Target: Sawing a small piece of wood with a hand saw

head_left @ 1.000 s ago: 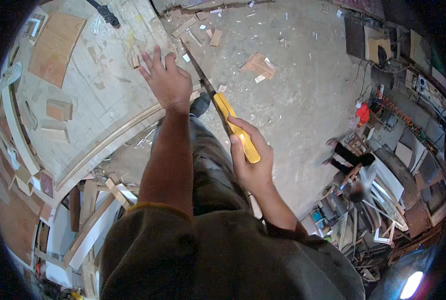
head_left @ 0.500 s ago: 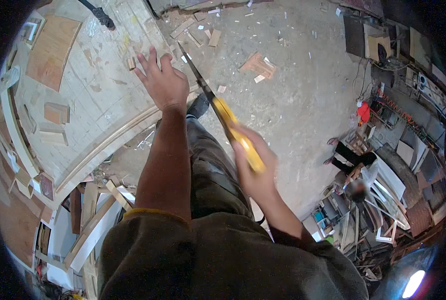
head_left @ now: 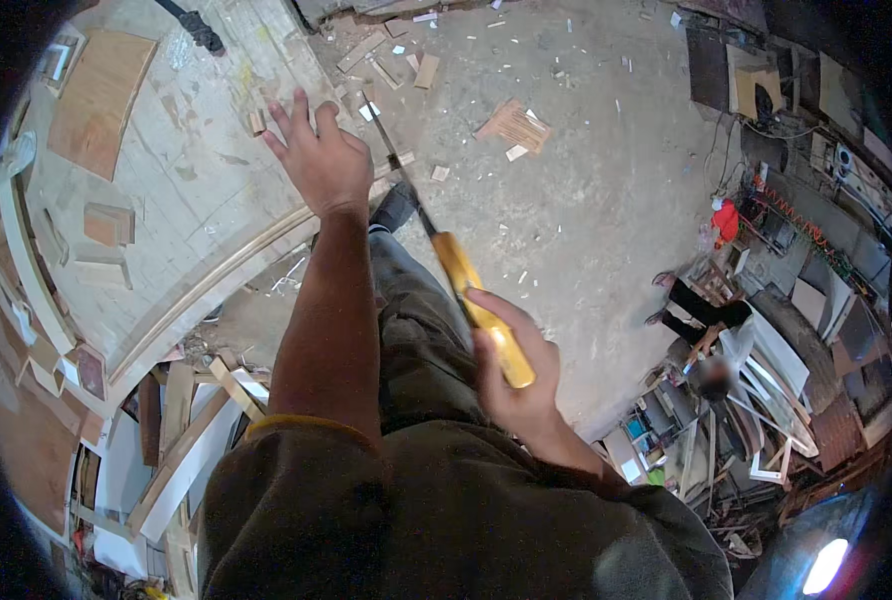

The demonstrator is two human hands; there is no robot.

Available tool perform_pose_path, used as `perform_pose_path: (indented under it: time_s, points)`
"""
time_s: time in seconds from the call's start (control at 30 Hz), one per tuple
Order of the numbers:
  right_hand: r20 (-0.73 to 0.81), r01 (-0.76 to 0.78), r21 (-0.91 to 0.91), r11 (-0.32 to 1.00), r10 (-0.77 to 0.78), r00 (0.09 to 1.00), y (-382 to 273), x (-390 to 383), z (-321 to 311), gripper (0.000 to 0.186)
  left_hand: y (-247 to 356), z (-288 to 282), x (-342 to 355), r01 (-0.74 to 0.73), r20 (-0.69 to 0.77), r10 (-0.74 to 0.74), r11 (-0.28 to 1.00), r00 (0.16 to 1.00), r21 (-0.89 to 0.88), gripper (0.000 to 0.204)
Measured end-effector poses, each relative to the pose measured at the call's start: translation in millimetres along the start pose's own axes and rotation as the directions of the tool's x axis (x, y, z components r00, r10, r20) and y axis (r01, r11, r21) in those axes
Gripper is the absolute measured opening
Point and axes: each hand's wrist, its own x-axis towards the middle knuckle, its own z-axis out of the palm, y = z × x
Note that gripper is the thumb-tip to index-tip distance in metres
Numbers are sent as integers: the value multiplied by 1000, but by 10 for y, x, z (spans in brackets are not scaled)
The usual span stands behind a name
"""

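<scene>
My right hand (head_left: 519,362) is wrapped around the yellow handle of a handsaw (head_left: 453,262). The saw's dark, narrow blade points up and left, crossing close to the end of a long wooden strip (head_left: 256,248) that runs along the worktable's edge. My left hand (head_left: 328,165) lies palm down over the strip and the table edge, fingers spread and holding nothing. What lies under the palm is hidden. Just left of its fingertips sits a small wood block (head_left: 257,123).
The pale worktable (head_left: 196,180) carries a plywood panel (head_left: 101,100) and small wood pieces (head_left: 109,224). Offcuts (head_left: 514,127) litter the concrete floor. Boards (head_left: 181,410) lean at lower left. Another person (head_left: 711,330) sits at the right among stacked materials.
My right hand has drawn the saw back toward me, down and slightly right. My left hand stays almost in place, with its fingers still spread.
</scene>
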Motion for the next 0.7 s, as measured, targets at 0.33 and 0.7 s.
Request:
perform_pose_path:
  time_s: [0.33,0.7]
  points:
    - [-107,160,-44,986,-164,981,207,-57,42,36,-42,19,-12,-48,-26,49,999,998,20,24]
    - [38,58,-30,998,-57,998,-76,-14,-76,34,-37,-25,-17,-50,-44,49,999,998,-20,21]
